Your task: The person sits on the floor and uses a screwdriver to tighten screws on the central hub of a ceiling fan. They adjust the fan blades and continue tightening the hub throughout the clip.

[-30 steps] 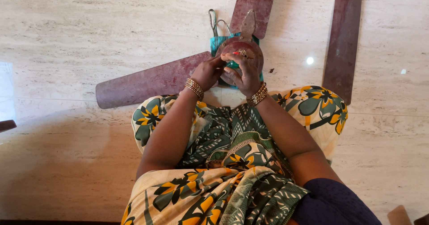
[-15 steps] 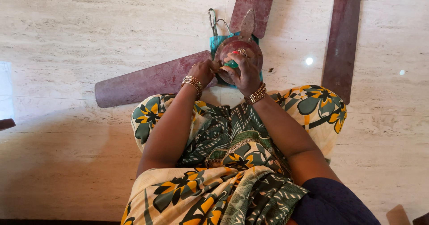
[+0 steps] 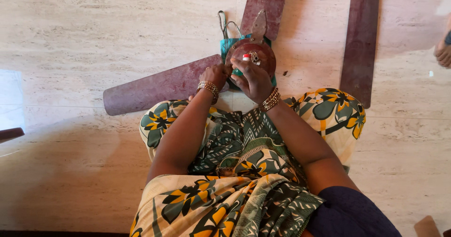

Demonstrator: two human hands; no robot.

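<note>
- Position: the person sits on a pale stone floor (image 3: 94, 39) with legs folded under a green and yellow floral cloth (image 3: 244, 157), looking straight down at the work.
- Work item: a dark red ceiling fan motor hub (image 3: 251, 53) lies on the floor just past the knees, resting on a teal cloth (image 3: 228, 44) with thin wires (image 3: 224, 23) looping out behind it.
- Blades: one maroon fan blade (image 3: 159, 86) extends from the hub toward the left; a second blade (image 3: 264, 4) extends away from the person on a metal bracket (image 3: 259, 23); a third blade (image 3: 359, 42) lies loose on the floor, well apart to the right.
- Left hand (image 3: 217, 75): closed around the hub end of the left-pointing blade, at the hub's left edge. What the fingers pinch is hidden.
- Right hand (image 3: 253, 79): laid over the near side of the hub, fingers curled onto its face; a small red and white object (image 3: 246, 57) shows at the fingertips. Whether it is gripped cannot be told.
- Hand relation: the two hands are close together, both on the hub.
- Step in hand, by judgement: work at the joint where the blade meets the hub, likely on a fastener.
- Next move, by judgement: calls for the hub held steady by one hand while the other turns or seats the small part squarely.
- Periphery: another person's foot (image 3: 442, 51) shows at the right edge.
</note>
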